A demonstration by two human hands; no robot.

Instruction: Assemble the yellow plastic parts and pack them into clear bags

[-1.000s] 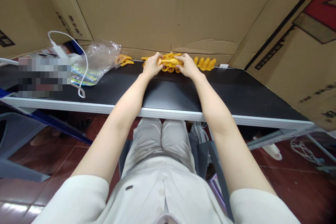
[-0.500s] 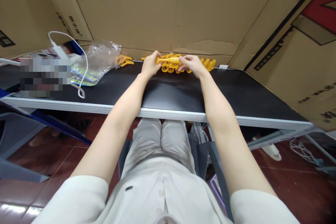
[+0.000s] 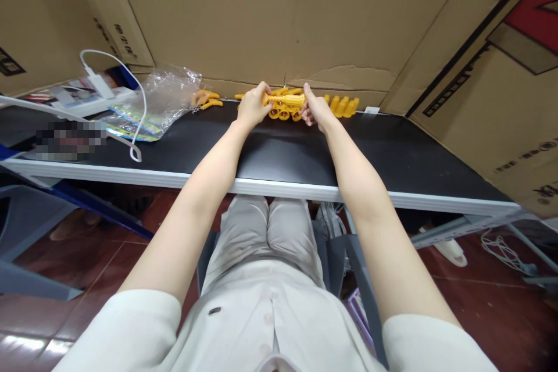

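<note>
A yellow plastic piece (image 3: 293,100) with a ribbed, handle-like right part and a thinner knobbed left part lies level between my hands. My left hand (image 3: 251,106) is closed around its left end, thumb and forefinger on the thin part. At its right end is my right hand (image 3: 317,108), thumb pointing up and the other fingers curled below, against the ribbed part. Just behind and under the piece, several yellow tubes (image 3: 283,115) lie with their round open ends toward me. More yellow pieces (image 3: 344,106) are lined up right of my right hand.
Curved yellow parts (image 3: 207,99) with small metal bits lie to the left, beside a clear plastic bag (image 3: 168,99). A white cable (image 3: 142,99) loops over the black tabletop (image 3: 288,157). Cardboard (image 3: 296,23) walls the back and both sides.
My right thumb has lifted from the ribbed part and now points up, and the right hand has turned and shifted slightly left. My left hand keeps its hold, nearly still.
</note>
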